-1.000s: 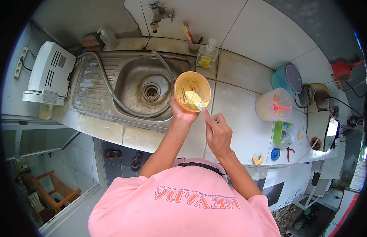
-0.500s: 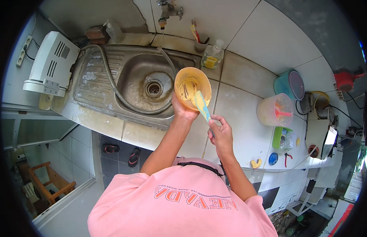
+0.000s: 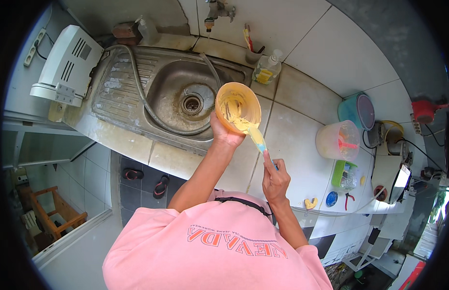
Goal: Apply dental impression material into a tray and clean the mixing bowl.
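Left hand (image 3: 225, 134) has its grip closed round the underside of an orange bowl (image 3: 238, 107), tilted with its mouth toward the camera; yellow batter (image 3: 235, 116) smeared inside; bowl held up over the edge where steel sink (image 3: 137, 104) meets tiled tabletop (image 3: 301, 140); right hand (image 3: 275, 179) grip pinched shut on the handle of a blue spatula (image 3: 257, 139), blade end in the bowl just above-left of that grip, coated yellow; sink drain (image 3: 191, 103) left of the bowl grip; soap bottle (image 3: 267, 71) beyond the bowl; clear tub (image 3: 338, 141) with something pink inside, right of the spatula grip, well apart; teal container (image 3: 356, 111) further right; white appliance (image 3: 65, 65) far left.
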Motion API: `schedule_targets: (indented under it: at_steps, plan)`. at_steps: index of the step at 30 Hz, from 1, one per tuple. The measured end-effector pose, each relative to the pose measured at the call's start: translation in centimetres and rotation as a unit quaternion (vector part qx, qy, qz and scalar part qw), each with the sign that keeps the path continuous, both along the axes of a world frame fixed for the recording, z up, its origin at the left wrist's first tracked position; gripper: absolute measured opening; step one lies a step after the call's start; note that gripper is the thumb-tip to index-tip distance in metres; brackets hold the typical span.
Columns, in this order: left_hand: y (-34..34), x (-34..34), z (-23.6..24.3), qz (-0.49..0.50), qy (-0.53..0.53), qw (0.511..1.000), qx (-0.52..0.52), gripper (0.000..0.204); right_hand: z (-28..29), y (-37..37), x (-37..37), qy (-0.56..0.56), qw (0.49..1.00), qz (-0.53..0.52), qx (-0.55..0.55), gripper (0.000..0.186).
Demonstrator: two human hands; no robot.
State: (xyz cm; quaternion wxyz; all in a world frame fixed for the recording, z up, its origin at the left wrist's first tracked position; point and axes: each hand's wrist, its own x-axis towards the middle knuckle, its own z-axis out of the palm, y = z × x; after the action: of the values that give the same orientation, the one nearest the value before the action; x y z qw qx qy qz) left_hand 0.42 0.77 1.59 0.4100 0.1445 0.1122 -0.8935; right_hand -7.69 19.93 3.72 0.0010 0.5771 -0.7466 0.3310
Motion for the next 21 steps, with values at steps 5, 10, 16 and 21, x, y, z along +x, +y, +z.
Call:
schedule_targets:
  at_steps: [5, 10, 16, 21]
  plan:
    - [-0.4, 0.9, -0.6, 0.026, 0.030, 0.999, 0.033, 0.044, 2.7, 0.1, 0.2, -0.321, 0.947, -0.027, 0.001, 0.039]
    - [0.5, 1.0, 1.0, 0.012, 0.003, 1.000, -0.017, 0.043, 3.9, -3.8, 0.9, -0.607, 0.787, -0.056, 0.095, 0.034]
    - [-0.3, 3.1, 1.7, 0.007, -0.088, 0.992, -0.092, 0.046, 7.6, 0.0, -2.5, -0.247, 0.960, -0.018, 0.131, 0.024]
    - [-0.1, 2.9, 3.2, 0.029, -0.165, 0.961, -0.221, 0.042, 8.5, -6.5, -5.0, 0.054, 0.994, 0.090, 0.043, 0.020]
